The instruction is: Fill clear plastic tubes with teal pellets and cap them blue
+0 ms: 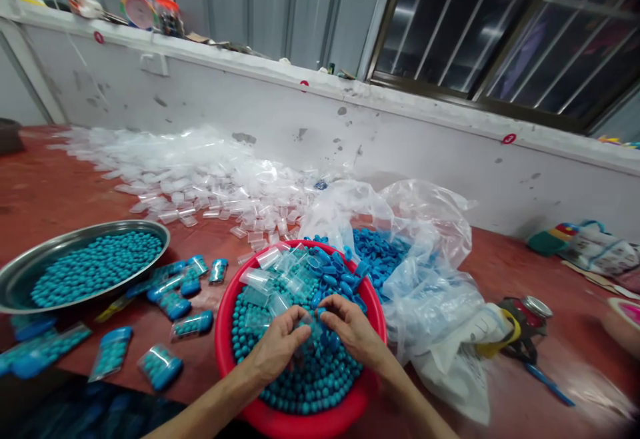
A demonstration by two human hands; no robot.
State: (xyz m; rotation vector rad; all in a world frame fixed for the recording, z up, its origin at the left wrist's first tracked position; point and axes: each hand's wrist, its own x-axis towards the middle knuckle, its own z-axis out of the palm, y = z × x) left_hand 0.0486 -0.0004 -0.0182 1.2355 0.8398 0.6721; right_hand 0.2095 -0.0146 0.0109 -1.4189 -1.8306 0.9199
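Note:
Both hands are over a red basin [224, 332] holding teal beads [300, 386], clear plastic cases [259, 280] and blue caps [333, 272]. My left hand [280, 344] has its thumb and fingers closed around a clear case whose outline is partly hidden. Just right of it, my right hand [350, 329] pinches a small blue cap [318, 302] between thumb and fingers. The two hands nearly meet above the beads.
A metal bowl [163, 227] of teal beads stands left, near filled cases [111, 352]. Many clear cases [200, 172] lie behind. A plastic bag [435, 226] with blue caps is behind the basin, and a jar [536, 309] stands right.

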